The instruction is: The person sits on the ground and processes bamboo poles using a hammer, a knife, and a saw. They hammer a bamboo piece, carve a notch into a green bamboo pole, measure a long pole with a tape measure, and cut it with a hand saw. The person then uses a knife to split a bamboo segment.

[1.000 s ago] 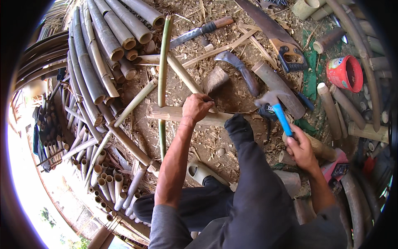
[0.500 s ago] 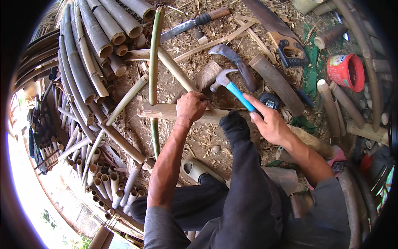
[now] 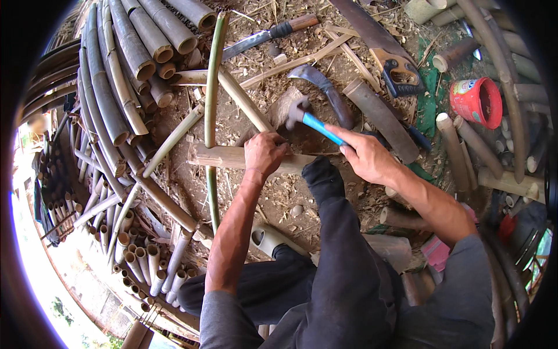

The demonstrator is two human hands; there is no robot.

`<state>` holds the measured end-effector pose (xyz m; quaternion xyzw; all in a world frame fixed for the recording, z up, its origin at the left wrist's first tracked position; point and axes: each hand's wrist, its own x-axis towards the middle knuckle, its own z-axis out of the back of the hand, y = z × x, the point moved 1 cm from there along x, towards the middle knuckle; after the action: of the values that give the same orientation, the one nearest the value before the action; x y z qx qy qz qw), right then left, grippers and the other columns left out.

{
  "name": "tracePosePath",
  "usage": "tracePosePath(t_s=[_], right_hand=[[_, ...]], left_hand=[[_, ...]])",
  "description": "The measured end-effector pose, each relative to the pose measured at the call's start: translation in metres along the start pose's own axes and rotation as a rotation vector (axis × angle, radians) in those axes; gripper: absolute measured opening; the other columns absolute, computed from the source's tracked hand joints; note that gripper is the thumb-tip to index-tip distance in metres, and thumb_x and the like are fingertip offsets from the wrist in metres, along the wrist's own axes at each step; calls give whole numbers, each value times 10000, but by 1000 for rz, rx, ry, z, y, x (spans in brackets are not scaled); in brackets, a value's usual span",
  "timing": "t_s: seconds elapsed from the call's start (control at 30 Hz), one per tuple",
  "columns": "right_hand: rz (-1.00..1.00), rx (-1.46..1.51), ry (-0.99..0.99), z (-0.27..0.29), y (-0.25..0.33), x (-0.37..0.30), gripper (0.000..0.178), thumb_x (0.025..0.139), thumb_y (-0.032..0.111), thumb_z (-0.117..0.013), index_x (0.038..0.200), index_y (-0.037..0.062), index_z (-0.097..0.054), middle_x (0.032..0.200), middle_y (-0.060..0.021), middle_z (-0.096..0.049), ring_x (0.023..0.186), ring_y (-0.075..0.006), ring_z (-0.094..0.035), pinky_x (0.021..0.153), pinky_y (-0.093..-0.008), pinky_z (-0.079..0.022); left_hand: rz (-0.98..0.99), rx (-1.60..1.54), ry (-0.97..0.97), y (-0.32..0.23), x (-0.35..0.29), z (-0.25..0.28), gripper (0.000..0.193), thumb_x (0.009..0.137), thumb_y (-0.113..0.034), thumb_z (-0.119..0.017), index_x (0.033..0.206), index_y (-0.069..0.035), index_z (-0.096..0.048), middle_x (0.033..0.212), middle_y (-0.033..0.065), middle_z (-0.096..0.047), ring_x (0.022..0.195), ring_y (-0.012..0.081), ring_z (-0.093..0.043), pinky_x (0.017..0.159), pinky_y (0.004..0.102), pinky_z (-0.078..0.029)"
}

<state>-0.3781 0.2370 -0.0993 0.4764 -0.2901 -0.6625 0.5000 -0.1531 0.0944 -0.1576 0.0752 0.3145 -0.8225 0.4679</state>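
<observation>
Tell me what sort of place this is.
Probably a bamboo workshop: stacked bamboo poles line the left, a handsaw lies on the chip-strewn ground, and the right hand grips a hammer.

One steel claw hammer with a blue handle [image 3: 317, 124], one tan-and-black-handled handsaw [image 3: 383, 43], one straight knife with a brown wooden handle [image 3: 276, 32], one hooked dark-handled blade [image 3: 328, 92], one red plastic bucket [image 3: 467, 104] and one beige slipper [image 3: 276, 235] are showing — while brown bamboo poles [image 3: 135, 49] are overlapping too densely for counting.

The hammer head [image 3: 295, 114] looks metal, the bucket [image 3: 467, 103] glossy plastic
</observation>
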Motion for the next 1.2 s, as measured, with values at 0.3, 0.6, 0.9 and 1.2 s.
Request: tracePosePath(t_s=[0.3, 0.6, 0.9, 1.2], right_hand=[[140, -26, -161, -9, -8, -2, 527, 951, 30, -504, 1466, 104, -419, 1263, -253, -598, 1093, -399, -626, 935, -419, -514], [-3, 26, -74, -11, -5, -9, 531, 955, 43, -519, 1472, 108, -415, 1300, -234, -588, 1088, -339, -655, 919, -371, -516], [-86, -21, -99, -8, 0, -14, 534, 960, 47, -535, 1477, 106, -418, 1308, -218, -598, 1112, -306, -649, 917, -362, -502], [30, -101, -81, -14, -1, -19, 512, 978, 66, -517, 1478, 102, -412, 1388, -197, -548, 1150, -273, -632, 971, -338, -514]], left_hand=[[12, -151, 61, 6, -7, 2, 364, 742, -309, -780, 1041, -107, -734, 1022, 101, -687, 996, 284, -641, 950, 407, -468], [-400, 516, -172, 34, -47, 21, 1023, 629, -300, -853, 1515, -216, -349, 1294, 31, -512, 1191, 238, -497, 1117, 503, -282], [-381, 548, -135, 38, -49, 14, 927, 705, -255, -776, 1524, -213, -341, 1151, -10, -572, 1091, 189, -534, 1106, 514, -275], [-418, 462, -183, 39, -50, 15, 808, 786, -170, -664, 1527, -205, -342, 1042, -3, -538, 1007, 186, -527, 1080, 515, -299]])
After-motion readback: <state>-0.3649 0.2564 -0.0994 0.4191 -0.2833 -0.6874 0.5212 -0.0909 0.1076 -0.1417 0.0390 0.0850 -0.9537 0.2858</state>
